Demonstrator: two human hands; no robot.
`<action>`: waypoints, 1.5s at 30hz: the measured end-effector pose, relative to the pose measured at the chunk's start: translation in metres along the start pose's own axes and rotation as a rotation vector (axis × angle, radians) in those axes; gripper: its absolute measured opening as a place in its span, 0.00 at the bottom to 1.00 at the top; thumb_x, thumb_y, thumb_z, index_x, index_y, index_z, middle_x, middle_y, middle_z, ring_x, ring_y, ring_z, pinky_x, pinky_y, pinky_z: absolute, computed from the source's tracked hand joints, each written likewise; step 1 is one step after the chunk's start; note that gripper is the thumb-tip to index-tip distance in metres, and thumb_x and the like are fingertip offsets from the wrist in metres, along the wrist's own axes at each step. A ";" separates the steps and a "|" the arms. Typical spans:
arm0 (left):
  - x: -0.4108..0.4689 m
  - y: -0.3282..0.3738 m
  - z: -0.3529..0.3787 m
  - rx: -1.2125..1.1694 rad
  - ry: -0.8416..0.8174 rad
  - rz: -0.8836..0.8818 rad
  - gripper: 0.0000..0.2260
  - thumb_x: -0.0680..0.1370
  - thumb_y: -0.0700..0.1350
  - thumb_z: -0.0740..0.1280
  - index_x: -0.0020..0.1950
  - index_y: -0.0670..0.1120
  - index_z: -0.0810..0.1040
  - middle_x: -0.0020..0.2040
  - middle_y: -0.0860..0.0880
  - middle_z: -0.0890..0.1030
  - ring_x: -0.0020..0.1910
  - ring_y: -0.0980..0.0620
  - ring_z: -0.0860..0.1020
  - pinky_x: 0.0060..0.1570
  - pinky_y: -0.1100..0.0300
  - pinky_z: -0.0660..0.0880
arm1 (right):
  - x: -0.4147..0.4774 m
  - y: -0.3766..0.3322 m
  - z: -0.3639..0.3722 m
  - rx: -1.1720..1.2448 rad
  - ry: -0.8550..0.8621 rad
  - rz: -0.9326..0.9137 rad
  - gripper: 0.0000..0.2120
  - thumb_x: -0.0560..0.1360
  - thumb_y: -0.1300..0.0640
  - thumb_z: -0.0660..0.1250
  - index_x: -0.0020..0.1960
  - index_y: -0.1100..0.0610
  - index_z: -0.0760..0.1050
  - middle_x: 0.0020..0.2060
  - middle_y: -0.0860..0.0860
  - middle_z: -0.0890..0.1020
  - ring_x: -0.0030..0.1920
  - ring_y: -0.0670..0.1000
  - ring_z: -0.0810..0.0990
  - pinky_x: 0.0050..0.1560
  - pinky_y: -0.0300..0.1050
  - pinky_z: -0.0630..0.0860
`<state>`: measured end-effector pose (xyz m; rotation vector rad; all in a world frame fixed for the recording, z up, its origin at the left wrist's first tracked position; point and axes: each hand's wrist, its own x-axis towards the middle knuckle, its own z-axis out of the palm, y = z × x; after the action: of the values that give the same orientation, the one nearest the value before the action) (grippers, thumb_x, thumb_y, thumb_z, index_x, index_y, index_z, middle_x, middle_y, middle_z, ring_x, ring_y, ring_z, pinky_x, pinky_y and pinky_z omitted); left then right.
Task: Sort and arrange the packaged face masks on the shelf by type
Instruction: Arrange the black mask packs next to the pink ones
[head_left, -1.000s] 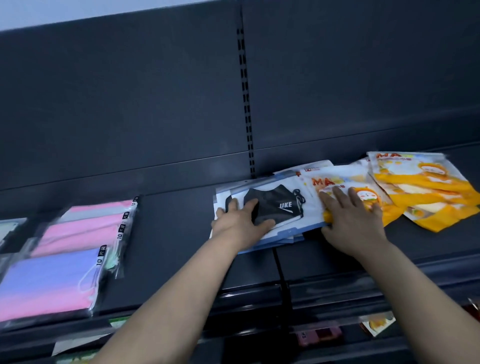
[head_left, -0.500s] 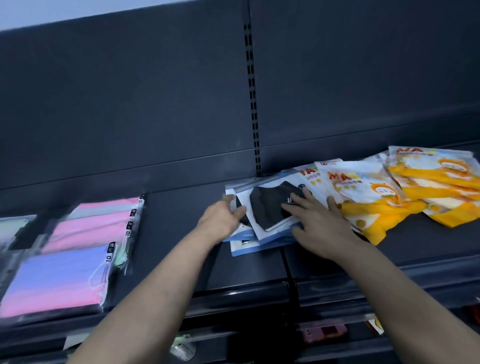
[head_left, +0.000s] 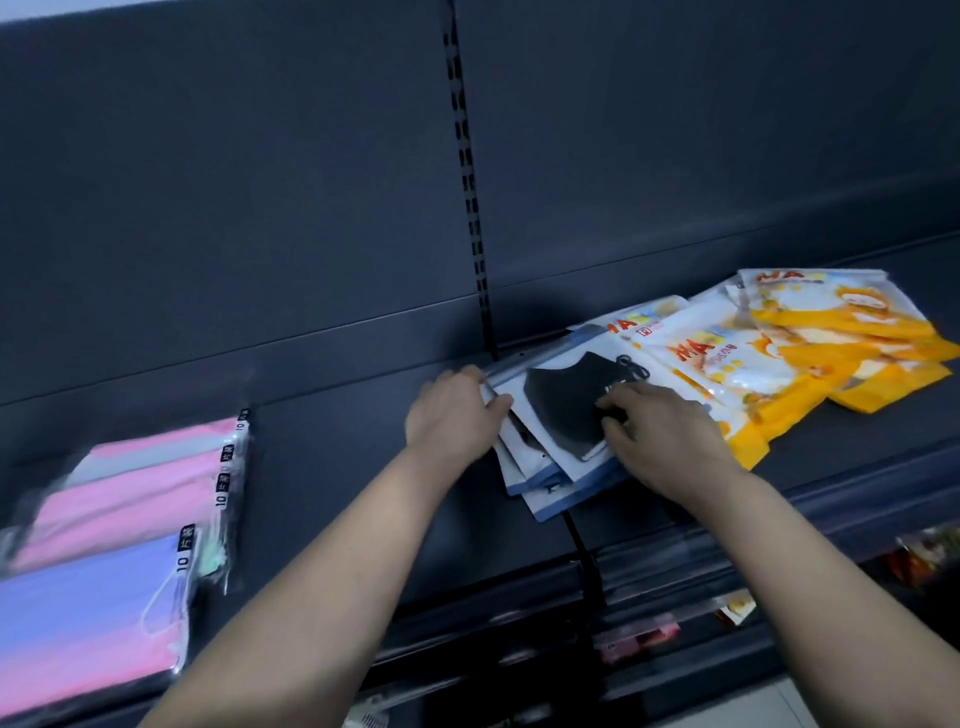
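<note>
The fanned stack of black-mask packs (head_left: 558, 410) lies on the shelf (head_left: 337, 467) squarely between the two hands, its long side slanting away toward the right. The left hand (head_left: 454, 418) curls its fingers round the stack's near-left edge. The right hand (head_left: 667, 447) lies on the top pack, fingers slightly bent and pressing down. Just beyond the right hand, the yellow packs (head_left: 810, 358) overlap the stack's far corner. Squaring the stack looks to mean pushing inward from both sides, away from the yellow ones. The pastel packs (head_left: 119, 499) sit well off to the left.
</note>
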<state>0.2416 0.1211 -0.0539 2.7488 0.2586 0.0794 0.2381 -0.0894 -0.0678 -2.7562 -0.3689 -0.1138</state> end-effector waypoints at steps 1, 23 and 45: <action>-0.001 0.001 -0.001 -0.037 -0.011 -0.004 0.19 0.79 0.56 0.62 0.66 0.47 0.73 0.60 0.47 0.79 0.60 0.46 0.75 0.50 0.57 0.71 | -0.001 -0.001 0.004 0.032 0.018 -0.052 0.14 0.78 0.54 0.59 0.63 0.50 0.74 0.62 0.48 0.76 0.61 0.54 0.72 0.58 0.47 0.69; -0.027 -0.022 -0.021 -0.908 0.596 -0.517 0.03 0.78 0.38 0.61 0.50 0.45 0.70 0.42 0.49 0.77 0.46 0.46 0.77 0.50 0.53 0.75 | 0.034 0.006 0.010 0.097 0.003 -0.218 0.25 0.78 0.57 0.61 0.74 0.57 0.61 0.71 0.56 0.67 0.68 0.58 0.67 0.65 0.53 0.69; -0.065 -0.074 -0.034 -1.144 0.674 -0.616 0.11 0.73 0.32 0.61 0.36 0.46 0.72 0.39 0.44 0.79 0.42 0.44 0.78 0.47 0.52 0.74 | 0.052 -0.016 -0.001 -0.087 -0.394 0.080 0.49 0.54 0.27 0.72 0.65 0.54 0.67 0.61 0.53 0.75 0.58 0.54 0.74 0.52 0.48 0.74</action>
<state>0.1627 0.1885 -0.0517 1.3597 0.8855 0.7256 0.2840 -0.0626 -0.0549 -2.8673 -0.3584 0.4485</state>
